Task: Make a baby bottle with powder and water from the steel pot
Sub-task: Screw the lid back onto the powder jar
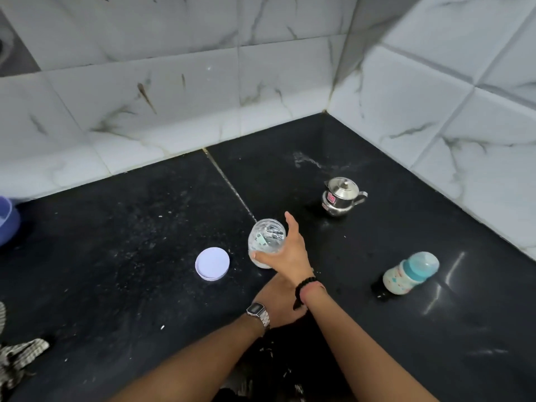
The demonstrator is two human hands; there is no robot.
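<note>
My right hand grips the open powder jar, lid off beside it, left hand hidden beneath, while baby bottle stays capped and steel pot untouched, so nearly everything remains.

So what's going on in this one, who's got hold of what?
A person stands at a black counter. Their right hand grips an open clear jar with white powder and a scoop inside; its white lid lies just to the left. The left hand sits below it, crossed under the right wrist, mostly hidden. The capped baby bottle and the lidded steel pot stand untouched to the right.
</note>
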